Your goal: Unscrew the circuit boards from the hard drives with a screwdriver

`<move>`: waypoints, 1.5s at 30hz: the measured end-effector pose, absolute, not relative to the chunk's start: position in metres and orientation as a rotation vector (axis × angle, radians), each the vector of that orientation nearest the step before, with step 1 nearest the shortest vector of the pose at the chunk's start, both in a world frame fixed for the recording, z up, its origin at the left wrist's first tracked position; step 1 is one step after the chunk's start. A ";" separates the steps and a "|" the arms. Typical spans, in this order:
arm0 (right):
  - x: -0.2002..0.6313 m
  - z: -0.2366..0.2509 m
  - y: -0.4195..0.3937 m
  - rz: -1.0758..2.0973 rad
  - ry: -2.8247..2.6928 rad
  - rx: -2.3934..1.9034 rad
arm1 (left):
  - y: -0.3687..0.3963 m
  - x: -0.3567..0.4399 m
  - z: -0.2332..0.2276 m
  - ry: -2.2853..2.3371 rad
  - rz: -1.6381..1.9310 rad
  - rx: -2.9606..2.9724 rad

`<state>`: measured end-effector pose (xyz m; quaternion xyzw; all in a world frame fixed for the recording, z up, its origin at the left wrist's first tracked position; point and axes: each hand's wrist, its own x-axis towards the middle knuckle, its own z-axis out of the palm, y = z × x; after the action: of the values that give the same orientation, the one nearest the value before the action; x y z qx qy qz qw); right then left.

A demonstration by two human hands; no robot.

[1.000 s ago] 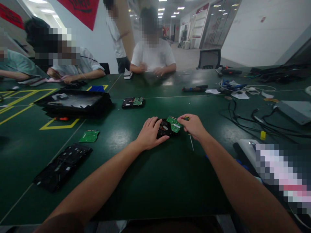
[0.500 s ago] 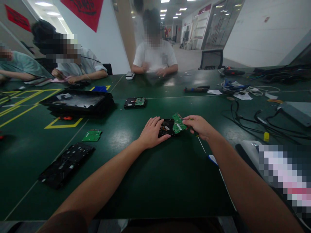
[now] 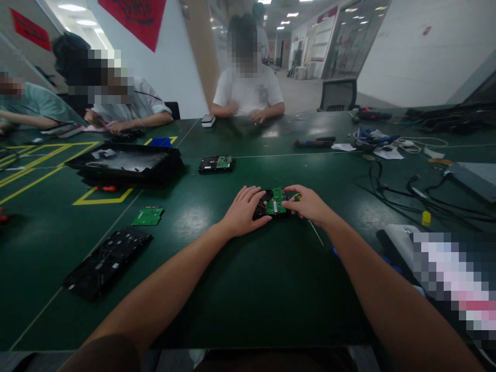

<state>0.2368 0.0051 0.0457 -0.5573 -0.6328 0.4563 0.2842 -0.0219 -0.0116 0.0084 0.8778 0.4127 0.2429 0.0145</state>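
Observation:
A black hard drive [image 3: 262, 204] lies on the green table, and my left hand [image 3: 244, 213] grips its left end, thumb along the near edge and fingers over the top. The green circuit board [image 3: 275, 200] rests flat over the right part of that drive. At the board's right edge are the thumb and index fingertip of my right hand [image 3: 308, 204]. A thin screwdriver [image 3: 316, 233] is tucked in the same hand, its shaft pointing down to the right; most of its handle is hidden by the fingers.
To the left lie another green circuit board [image 3: 148, 216] and a black drive casing [image 3: 108, 262]. A hard drive [image 3: 216, 164] and a black tray [image 3: 127, 164] are farther back. Black cables [image 3: 406, 194] and a grey metal box [image 3: 475, 178] occupy the right. Other people sit across the table.
My right hand has moved slightly left with the circuit board, which has gone from tilted off the drive's right end to flat on it. My left hand has stayed in place.

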 end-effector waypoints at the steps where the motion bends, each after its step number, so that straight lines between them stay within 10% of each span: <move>1: 0.237 0.046 0.005 1.210 -1.708 -1.500 | -0.012 -0.022 0.010 1.251 0.773 2.747; 45: 0.250 0.021 0.031 0.181 -2.304 -1.608 | -0.039 0.060 0.023 1.608 0.674 2.805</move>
<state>0.2496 0.0306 0.0210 -0.5634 -0.8076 0.0633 0.1624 0.0604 -0.0390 0.0235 0.8466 0.4852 0.2035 -0.0804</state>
